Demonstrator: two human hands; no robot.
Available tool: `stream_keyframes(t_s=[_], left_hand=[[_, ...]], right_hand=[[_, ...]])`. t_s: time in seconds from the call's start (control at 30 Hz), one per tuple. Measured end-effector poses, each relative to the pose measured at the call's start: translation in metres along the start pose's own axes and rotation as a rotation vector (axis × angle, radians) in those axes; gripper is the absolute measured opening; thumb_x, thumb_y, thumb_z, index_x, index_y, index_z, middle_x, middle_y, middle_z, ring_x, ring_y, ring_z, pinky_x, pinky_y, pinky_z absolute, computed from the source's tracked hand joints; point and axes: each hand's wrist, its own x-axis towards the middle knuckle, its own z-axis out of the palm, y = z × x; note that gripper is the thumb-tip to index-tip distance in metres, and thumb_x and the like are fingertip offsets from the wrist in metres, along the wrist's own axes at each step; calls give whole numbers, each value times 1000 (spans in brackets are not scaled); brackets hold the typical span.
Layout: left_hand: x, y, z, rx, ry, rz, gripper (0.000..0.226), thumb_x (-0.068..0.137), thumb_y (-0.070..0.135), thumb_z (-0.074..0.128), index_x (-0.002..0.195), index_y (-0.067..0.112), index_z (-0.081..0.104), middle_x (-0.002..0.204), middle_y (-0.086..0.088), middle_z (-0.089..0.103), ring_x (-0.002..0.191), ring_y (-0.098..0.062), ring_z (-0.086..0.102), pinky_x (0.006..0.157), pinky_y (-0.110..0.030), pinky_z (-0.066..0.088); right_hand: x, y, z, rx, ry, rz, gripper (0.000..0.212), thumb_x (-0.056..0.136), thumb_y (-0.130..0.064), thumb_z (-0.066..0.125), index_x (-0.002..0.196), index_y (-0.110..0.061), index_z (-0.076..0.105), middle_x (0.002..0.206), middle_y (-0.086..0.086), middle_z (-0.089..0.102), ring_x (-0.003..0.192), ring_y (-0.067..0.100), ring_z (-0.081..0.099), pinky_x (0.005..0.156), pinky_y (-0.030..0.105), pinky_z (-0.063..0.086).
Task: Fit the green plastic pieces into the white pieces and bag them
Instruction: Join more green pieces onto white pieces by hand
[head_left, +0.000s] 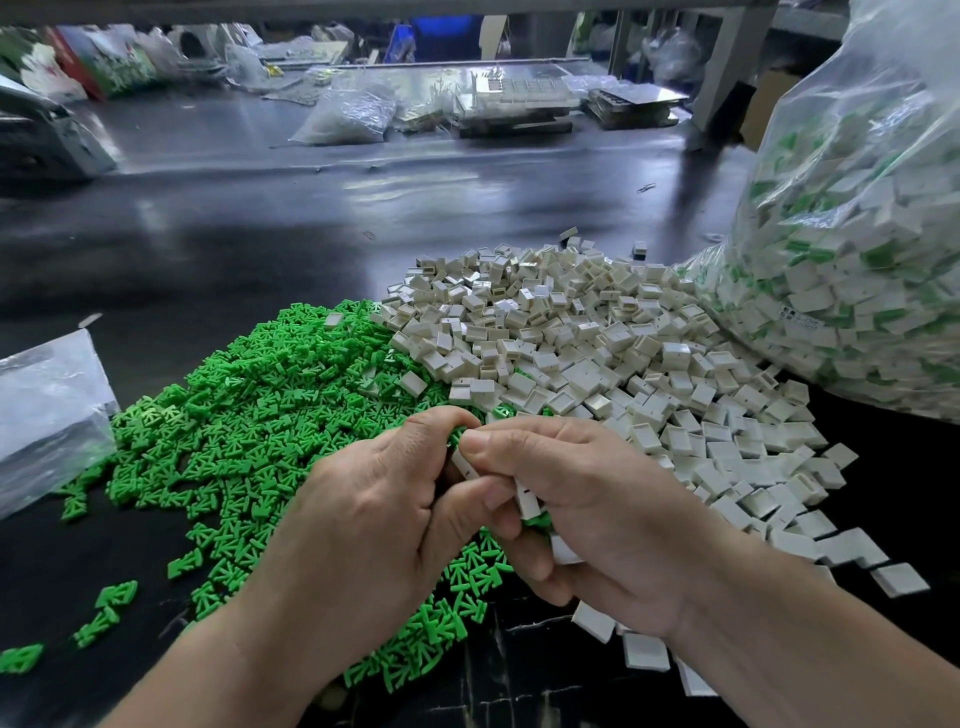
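Note:
A heap of small green plastic pieces (249, 415) covers the dark table at left and centre. Beside it on the right lies a heap of white square pieces (597, 353). My left hand (374, 525) and my right hand (597, 514) meet above the near edge of both heaps. My right hand grips several white pieces (527, 501), with a bit of green showing under them. My left hand's fingers curl against a white piece (462, 465) pinched between both hands, and a green piece (457, 434) shows at its fingertips. A large clear bag (857, 249) at right holds fitted white-and-green pieces.
A flat clear plastic bag (47, 415) lies at the left edge. Further back on the dark table (260, 234) are more clear bags (348, 117) and stacked transparent trays (514, 104). A grey post (727, 67) stands at the back right.

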Motion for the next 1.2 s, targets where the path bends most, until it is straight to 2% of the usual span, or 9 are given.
stream_keyframes(t_s=[0.23,0.43,0.6,0.7,0.87,0.97,1.03,1.1,1.2], left_hand=[[1,2,1,24,3,-14,39,99,49,42,107,16,61,78,25,62,71,2,60,65,-11,44],[0,3,0,32,12,-24,43,99,51,39,108,15,60,78,20,62,67,-3,60,61,-22,46],[0,5,1,50,67,-39,48,97,51,43,118,12,61,79,20,63,71,-1,56,66,-3,40],[-1,7,0,107,144,-31,52,93,56,46,115,12,64,77,18,61,72,-2,52,67,0,37],[-3,7,-4,212,169,-19,55,93,61,43,103,13,68,65,15,57,52,-2,45,49,-16,38],[-4,3,-5,236,102,-19,55,91,61,46,105,14,69,65,13,61,50,-4,51,42,-24,44],[-4,1,-7,151,23,-75,55,89,65,46,115,20,65,74,19,65,56,3,57,50,-13,47],[-8,-3,-7,31,-33,-130,51,88,64,47,126,31,57,84,25,68,66,12,58,62,-6,46],[-8,-6,-7,-117,3,-185,33,94,52,46,121,39,59,92,22,68,79,-1,66,65,-10,48]], right_hand=[[0,0,0,-11,26,-3,31,90,-34,60,62,-22,60,63,0,52,40,10,44,34,18,34],[-1,0,2,-17,51,-9,39,101,-27,58,62,-22,60,63,-1,52,41,9,44,35,18,34],[0,-1,3,-23,68,-15,33,89,-35,63,59,-24,61,61,-2,52,40,10,44,36,18,34],[0,-4,-1,-29,21,-14,27,83,-39,65,60,-25,65,61,-2,51,39,10,43,35,17,33],[-1,-7,-10,-89,-50,5,16,83,-34,70,86,-18,73,60,-5,52,39,6,43,35,15,33],[0,-6,-11,-156,-57,31,14,81,-32,68,77,-19,70,61,-4,52,40,7,43,36,15,32],[0,-4,-11,-196,-64,20,22,86,-32,64,67,-21,65,61,-2,52,40,9,43,36,16,33],[1,-4,-11,-166,-76,21,28,90,-33,58,66,-20,62,61,0,52,40,10,44,36,17,34],[2,-4,-13,-57,-51,71,31,93,-39,55,73,-19,69,61,-1,55,40,11,44,36,17,33]])
